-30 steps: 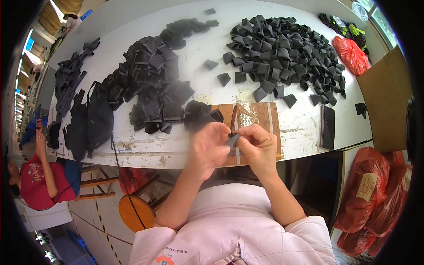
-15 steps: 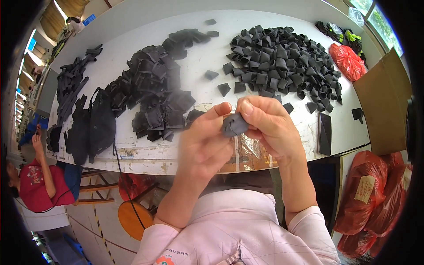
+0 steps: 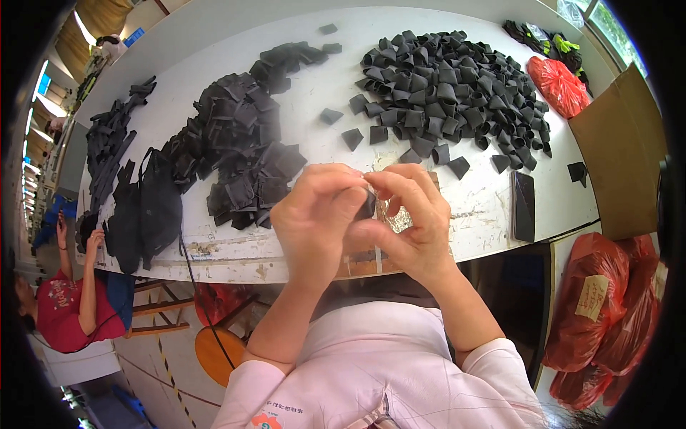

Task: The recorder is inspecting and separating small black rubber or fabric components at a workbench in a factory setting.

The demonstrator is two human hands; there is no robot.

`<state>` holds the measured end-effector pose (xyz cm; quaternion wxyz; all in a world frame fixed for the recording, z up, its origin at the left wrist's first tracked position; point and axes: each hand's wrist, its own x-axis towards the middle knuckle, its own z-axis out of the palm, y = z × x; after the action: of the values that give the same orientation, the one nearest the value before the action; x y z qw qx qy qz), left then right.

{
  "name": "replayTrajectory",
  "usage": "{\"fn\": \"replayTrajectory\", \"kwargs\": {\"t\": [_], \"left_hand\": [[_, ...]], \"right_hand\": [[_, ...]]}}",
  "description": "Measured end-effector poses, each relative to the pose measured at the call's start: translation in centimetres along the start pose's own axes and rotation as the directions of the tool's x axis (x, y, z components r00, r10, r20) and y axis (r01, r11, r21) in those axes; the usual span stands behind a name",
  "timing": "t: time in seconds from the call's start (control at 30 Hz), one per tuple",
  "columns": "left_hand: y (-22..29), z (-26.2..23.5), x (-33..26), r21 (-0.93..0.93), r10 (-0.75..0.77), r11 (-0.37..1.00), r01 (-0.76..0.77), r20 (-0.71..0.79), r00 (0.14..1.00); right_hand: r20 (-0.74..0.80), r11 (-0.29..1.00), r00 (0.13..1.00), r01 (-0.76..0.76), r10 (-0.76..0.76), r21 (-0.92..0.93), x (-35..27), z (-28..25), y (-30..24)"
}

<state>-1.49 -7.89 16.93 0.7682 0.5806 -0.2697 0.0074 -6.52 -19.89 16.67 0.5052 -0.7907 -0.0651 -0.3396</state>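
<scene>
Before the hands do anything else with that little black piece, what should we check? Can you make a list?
1. Left hand grips the black piece: ok.
2. Right hand pinches it too: ok.
3. Piece folded right: cannot tell, fingers hide most of it.
4. Folded pile has room beside it on the table: ok.
5. Flat pile within view on the left: ok.
6. Phone sits apart from both hands: ok.

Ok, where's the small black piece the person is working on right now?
In the head view it's centre frame, pinched between the left hand and right hand; only a sliver of the black piece shows, above the table's near edge.
</scene>
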Motion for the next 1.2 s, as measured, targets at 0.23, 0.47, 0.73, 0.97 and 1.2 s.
{"fn": "replayTrajectory", "kwargs": {"t": [0.23, 0.47, 0.73, 0.97, 1.2], "left_hand": [[0.9, 0.6, -0.6, -0.626, -0.342, 0.762, 0.163, -0.175, 0.923], [-0.8, 0.1, -1.9, -0.338, -0.121, 0.939, 0.067, -0.14, 0.983], [-4.1, -2.7, -1.6, 0.17, -0.11, 0.971, 0.166, -0.296, 0.949], [-8.5, -2.0, -3.8, 0.886, -0.222, 0.447, 0.126, -0.026, 0.975], [-9.4, -3.9, -4.7, 0.959, -0.269, 0.273, 0.078, -0.002, 0.963]], "right_hand": [[-0.046, 0.983, 0.992, 0.112, -0.12, -0.142, 1.0, 0.3, -0.7], [-0.005, 0.948, 0.97, 0.235, -0.242, -0.212, -0.3, 0.2, 0.9], [0.122, 0.894, 0.936, -0.352, 0.331, 0.277, 2.3, -2.3, -0.4], [0.094, 0.764, 0.793, -0.607, 0.603, 0.22, -2.4, -2.6, 3.3], [0.264, 0.74, 0.727, -0.669, 0.633, 0.07, -6.1, -0.1, 2.0]]}}
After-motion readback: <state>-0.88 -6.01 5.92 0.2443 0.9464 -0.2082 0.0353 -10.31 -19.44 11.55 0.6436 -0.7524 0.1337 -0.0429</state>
